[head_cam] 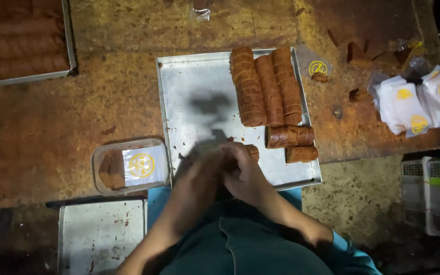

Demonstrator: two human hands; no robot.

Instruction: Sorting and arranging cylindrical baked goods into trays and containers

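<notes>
Working low at frame centre, your hands meet over the metal tray (pixel 189 102): right hand (pixel 245 170) closed around a brown roll piece (pixel 252 151); left hand (pixel 199 170) blurred, grip unclear. Three long rolls (pixel 266 86) lie at the tray's upper right.

The worktop (pixel 52 117) is showing a mottled rust-brown and ochre surface with darker patches. The metal tray (pixel 199 91) is appearing dull silver-grey, with a soft dark shadow across its middle. The 3 long rolls (pixel 266 84) are showing reddish brown with fine ribbed lines across them; the 2 short pieces (pixel 294 144) are matching that brown. The clear plastic box (pixel 128 167) is showing a brown piece and a white wrapper with a yellow round emblem. The wrapper stack (pixel 423 102) is appearing white with yellow round emblems. The person's garment (pixel 250 249) is showing teal blue.
</notes>
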